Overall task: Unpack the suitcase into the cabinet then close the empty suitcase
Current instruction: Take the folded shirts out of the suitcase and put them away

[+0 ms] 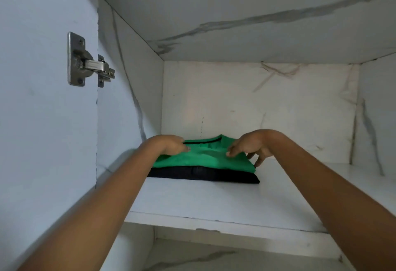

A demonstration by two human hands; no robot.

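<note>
reaching into the cabinet [235,103], both bare arms stretch over the front edge of the shelf [214,202] to a folded green shirt [205,157] with a dark collar trim. the shirt lies flat on a folded dark garment [203,175], and this stack of two sits toward the shelf's back left corner, close to the back wall, the dark piece showing beyond the green one at the front. the left hand [171,145] rests on the shirt's left side, its back turned up; whether its fingers pinch the cloth cannot be told. the right hand [250,146] is loose and spread, fingertips touching the shirt's top near its right edge, two fingers hanging past that edge. the hands are apart. a metal hinge [90,65] joins the opened door [42,120] at left.
</note>
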